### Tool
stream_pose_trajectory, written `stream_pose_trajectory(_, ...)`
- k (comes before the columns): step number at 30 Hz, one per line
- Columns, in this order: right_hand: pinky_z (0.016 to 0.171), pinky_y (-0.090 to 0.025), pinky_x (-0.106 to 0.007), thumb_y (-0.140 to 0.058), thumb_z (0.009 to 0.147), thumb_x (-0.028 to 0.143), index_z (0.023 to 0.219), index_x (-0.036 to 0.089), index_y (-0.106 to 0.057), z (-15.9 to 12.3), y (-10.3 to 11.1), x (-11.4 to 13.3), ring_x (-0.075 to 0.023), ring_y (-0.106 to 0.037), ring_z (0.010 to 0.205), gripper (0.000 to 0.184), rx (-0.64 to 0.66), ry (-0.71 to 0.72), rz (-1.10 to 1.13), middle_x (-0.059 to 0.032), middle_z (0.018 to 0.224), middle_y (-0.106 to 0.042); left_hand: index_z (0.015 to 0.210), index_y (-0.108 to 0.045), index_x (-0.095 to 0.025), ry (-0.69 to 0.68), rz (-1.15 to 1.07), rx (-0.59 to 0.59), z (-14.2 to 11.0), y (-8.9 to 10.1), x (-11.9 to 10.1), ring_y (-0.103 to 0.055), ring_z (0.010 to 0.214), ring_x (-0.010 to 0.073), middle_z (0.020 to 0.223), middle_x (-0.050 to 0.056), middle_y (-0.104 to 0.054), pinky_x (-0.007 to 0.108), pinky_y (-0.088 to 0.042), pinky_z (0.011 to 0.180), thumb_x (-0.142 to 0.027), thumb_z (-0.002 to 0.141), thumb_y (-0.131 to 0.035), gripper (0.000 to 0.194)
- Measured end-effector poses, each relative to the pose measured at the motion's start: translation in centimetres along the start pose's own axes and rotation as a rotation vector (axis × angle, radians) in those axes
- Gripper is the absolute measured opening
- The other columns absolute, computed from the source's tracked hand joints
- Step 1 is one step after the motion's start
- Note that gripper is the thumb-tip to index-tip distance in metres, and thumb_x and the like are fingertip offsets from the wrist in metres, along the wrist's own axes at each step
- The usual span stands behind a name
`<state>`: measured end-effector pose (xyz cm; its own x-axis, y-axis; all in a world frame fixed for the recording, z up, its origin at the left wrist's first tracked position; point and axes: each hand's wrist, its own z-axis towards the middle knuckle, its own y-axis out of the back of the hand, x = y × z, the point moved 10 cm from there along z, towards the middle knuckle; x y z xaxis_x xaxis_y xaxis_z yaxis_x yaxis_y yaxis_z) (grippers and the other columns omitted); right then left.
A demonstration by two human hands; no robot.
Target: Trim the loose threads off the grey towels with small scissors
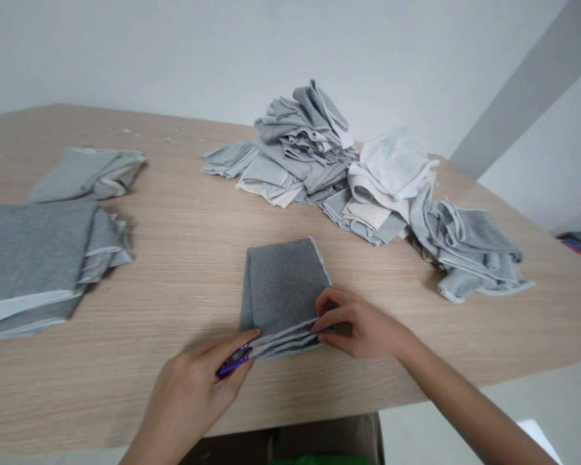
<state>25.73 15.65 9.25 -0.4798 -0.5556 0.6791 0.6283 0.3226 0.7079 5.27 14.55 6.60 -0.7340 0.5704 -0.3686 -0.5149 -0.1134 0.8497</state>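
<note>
A folded dark grey cloth (288, 281) lies on the table in front of me, its layered pale edges facing my body. At its near left corner, my left hand (198, 374) pinches the layers between thumb and fingers. A small purple tool (232, 365), perhaps thread snips, also sits in that hand; most of it is hidden. My right hand (356, 323) grips the near right edge of the same cloth, fingertips pressed together on the layers.
Stacked grey cloths (33, 252) lie at the left, with a lighter folded cloth (87, 174) behind. A heap of grey cloths (303, 148), a whitish pile (392, 174) and crumpled grey cloths (474, 242) stand toward the back and right. The wooden table (174, 239) meets a white wall.
</note>
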Motion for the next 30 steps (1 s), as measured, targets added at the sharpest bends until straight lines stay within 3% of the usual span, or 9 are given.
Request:
stream_pose_trajectory(8, 0.084, -0.052, -0.033, -0.069, 0.089, 0.021, 0.094, 0.021, -0.077, 0.3, 0.3, -0.4, -0.0196, -0.064, 0.094, 0.009, -0.091, 0.009, 0.005, -0.0081, 0.100, -0.066, 0.115, -0.073, -0.031, 0.024, -0.005, 0.018, 0.1, 0.2, -0.2, -0.076, 0.077, 0.0177, 0.098, -0.003, -0.080, 0.027, -0.059, 0.067, -0.038, 0.093, -0.056, 0.029)
stream_pose_trajectory(20, 0.084, -0.052, -0.034, -0.071, 0.087, 0.021, 0.090, 0.021, -0.076, 0.4, 0.3, -0.7, -0.0202, -0.065, 0.092, 0.006, -0.116, -0.015, 0.017, -0.0075, 0.097, -0.067, 0.117, -0.073, -0.034, 0.117, -0.016, 0.078, 0.0, -0.3, 0.3, -0.076, 0.081, 0.0195, 0.102, -0.002, -0.080, 0.028, -0.058, 0.071, -0.037, 0.091, -0.054, 0.032)
stream_pose_trajectory(30, 0.082, -0.052, -0.034, -0.070, 0.086, 0.019, 0.090, 0.020, -0.076, 0.7, 0.6, -0.9, -0.0193, -0.066, 0.089, 0.007, -0.166, -0.017, 0.053, -0.0073, 0.095, -0.069, 0.121, -0.070, -0.034, 0.048, -0.120, -0.011, -0.1, 0.6, -0.2, -0.076, 0.082, 0.0169, 0.104, -0.004, -0.080, 0.026, -0.059, 0.075, -0.033, 0.090, -0.062, 0.032)
